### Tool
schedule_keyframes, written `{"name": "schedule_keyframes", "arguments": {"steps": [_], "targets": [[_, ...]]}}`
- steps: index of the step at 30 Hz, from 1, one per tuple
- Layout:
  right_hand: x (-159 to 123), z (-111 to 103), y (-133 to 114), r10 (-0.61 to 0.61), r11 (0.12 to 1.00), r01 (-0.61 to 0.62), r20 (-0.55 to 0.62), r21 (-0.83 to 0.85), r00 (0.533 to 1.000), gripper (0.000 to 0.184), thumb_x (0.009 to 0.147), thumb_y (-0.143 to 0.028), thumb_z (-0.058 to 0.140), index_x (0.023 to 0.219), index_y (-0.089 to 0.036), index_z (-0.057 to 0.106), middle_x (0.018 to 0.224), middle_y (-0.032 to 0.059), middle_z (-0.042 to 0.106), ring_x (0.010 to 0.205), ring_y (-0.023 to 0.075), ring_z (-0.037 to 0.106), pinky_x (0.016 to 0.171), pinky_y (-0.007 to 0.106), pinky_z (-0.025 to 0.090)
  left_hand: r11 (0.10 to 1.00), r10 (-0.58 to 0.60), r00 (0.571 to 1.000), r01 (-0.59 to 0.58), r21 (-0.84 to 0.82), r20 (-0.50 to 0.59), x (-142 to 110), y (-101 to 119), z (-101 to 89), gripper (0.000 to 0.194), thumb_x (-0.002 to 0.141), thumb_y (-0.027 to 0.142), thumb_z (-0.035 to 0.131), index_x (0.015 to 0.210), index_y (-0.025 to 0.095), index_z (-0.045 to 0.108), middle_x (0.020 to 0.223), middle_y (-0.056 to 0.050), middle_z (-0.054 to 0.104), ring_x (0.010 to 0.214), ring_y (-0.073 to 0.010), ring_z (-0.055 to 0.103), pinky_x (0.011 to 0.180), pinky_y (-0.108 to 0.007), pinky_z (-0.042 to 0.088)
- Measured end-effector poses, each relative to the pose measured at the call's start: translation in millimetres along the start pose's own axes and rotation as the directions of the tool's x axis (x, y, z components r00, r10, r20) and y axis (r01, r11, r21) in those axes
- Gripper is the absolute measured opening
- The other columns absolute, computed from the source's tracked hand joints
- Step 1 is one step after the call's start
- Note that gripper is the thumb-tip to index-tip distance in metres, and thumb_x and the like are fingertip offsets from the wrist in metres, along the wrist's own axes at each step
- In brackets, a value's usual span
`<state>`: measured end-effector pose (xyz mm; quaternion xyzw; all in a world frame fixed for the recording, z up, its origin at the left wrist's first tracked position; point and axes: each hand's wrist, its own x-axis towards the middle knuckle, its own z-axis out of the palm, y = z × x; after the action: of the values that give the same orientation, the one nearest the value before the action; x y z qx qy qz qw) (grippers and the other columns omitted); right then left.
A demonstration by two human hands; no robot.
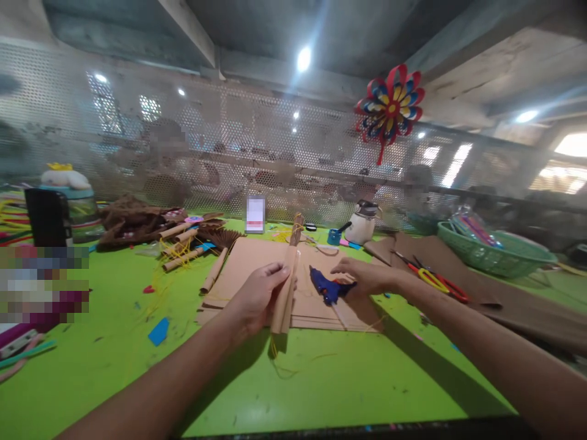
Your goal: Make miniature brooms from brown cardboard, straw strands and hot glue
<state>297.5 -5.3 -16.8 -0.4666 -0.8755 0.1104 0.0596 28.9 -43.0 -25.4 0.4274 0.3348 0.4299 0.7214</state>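
I had left hand (263, 290) closed round paper roll (288, 287), centre | right hand (367, 276) half-open at glue gun (326, 288), three o'clock, grip unclear | strung tubes (183, 257), ten o'clock, looked rolled already | sheets (243, 260) beneath lay flat, unrolled

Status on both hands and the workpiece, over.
Left hand: gripping long brown paper roll. Right hand: at blue glue gun, grip unclear. Loose yellow string trails at roll's near end.

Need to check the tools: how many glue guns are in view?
1: the blue glue gun, over the brown sheets, right beside the right hand. Others may be hidden.
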Motion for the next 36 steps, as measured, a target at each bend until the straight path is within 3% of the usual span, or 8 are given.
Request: {"name": "schedule_keyframes", "arguments": {"steps": [4,7,10,15,19,26,33,36], "targets": [[-7,-9,-33,0.016,0.927,0.072,-0.233,0.367,0.972,0.029,0.080,-0.034,0.055,0.103,-0.018,0.064,0.099,0.0090,0.063,0.088,0.0195,0.058,0.077,0.034,0.045,1.000,0.010,0.994,-0.009,-0.009,0.110,-5,1,4.9,0.014,0.076,0.023,0.064,0.085,0.016,0.055,0.069,-0.002,0.060,0.060,-0.0125,0.057,0.058,-0.025,0.047],[-3,-2,-63,-0.024,0.751,0.225,-0.315,0.621,0.949,0.028,0.083,-0.038,0.053,0.099,-0.018,0.066,0.090,0.0060,0.064,0.078,0.0148,0.057,0.071,0.029,0.046,0.998,0.055,0.977,-0.051,-0.027,0.207,-12,1,11.2,0.016,0.078,0.026,0.064,0.088,0.015,0.059,0.071,-0.002,0.060,0.064,-0.0108,0.056,0.061,-0.021,0.045],[3,10,-82,-0.093,0.583,0.344,-0.360,0.736,0.928,0.030,0.083,-0.040,0.054,0.099,-0.018,0.067,0.085,0.0035,0.062,0.072,0.0113,0.054,0.065,0.025,0.045,0.997,0.066,0.955,-0.054,-0.051,0.288,-17,-1,16.3,0.021,0.080,0.026,0.063,0.097,0.014,0.061,0.076,-0.003,0.059,0.067,-0.0095,0.055,0.065,-0.020,0.044],[2,22,-90,-0.087,0.436,0.406,-0.411,0.803,0.907,0.039,0.081,-0.044,0.058,0.111,-0.019,0.063,0.082,0.0024,0.062,0.068,0.0105,0.054,0.062,0.024,0.046,0.997,0.043,0.926,-0.018,-0.071,0.375,-19,-5,20.8,0.022,0.083,0.025,0.059,0.101,0.012,0.061,0.074,-0.004,0.058,0.064,-0.0089,0.053,0.061,-0.020,0.042],[-1,27,-92,-0.024,0.354,0.422,-0.443,0.834,0.896,0.039,0.077,-0.042,0.064,0.109,-0.020,0.063,0.092,0.0052,0.064,0.076,0.0127,0.057,0.069,0.027,0.048,0.996,0.040,0.906,-0.005,-0.084,0.421,-20,-8,23.0,0.021,0.083,0.024,0.059,0.099,0.011,0.061,0.074,-0.004,0.057,0.063,-0.0089,0.053,0.062,-0.021,0.042],[-3,28,-91,-0.023,0.275,0.433,-0.445,0.858,0.895,0.028,0.073,-0.039,0.068,0.092,-0.019,0.067,0.083,0.0034,0.061,0.070,0.0122,0.055,0.064,0.026,0.046,0.999,0.005,0.908,0.015,-0.046,0.419,-22,-12,25.0,0.018,0.081,0.024,0.060,0.095,0.012,0.063,0.074,-0.005,0.058,0.060,-0.0092,0.052,0.061,-0.022,0.041],[-5,28,-90,0.020,0.277,0.423,-0.445,0.863,0.895,0.029,0.071,-0.044,0.068,0.083,-0.018,0.067,0.073,0.0013,0.057,0.060,0.0103,0.048,0.056,0.024,0.039,0.998,-0.036,0.909,0.051,-0.024,0.414,-25,-12,29.6,0.021,0.081,0.025,0.061,0.097,0.013,0.063,0.073,-0.004,0.057,0.059,-0.0076,0.049,0.059,-0.020,0.039],[-4,31,-87,0.061,0.220,0.405,-0.427,0.887,0.902,0.028,0.073,-0.044,0.066,0.079,-0.017,0.065,0.067,-0.0008,0.054,0.057,0.0091,0.046,0.053,0.023,0.037,0.998,-0.057,0.908,0.065,-0.003,0.415,-25,-11,30.9,0.021,0.081,0.025,0.061,0.098,0.013,0.062,0.071,-0.003,0.056,0.057,-0.0066,0.049,0.056,-0.018,0.037]]}}
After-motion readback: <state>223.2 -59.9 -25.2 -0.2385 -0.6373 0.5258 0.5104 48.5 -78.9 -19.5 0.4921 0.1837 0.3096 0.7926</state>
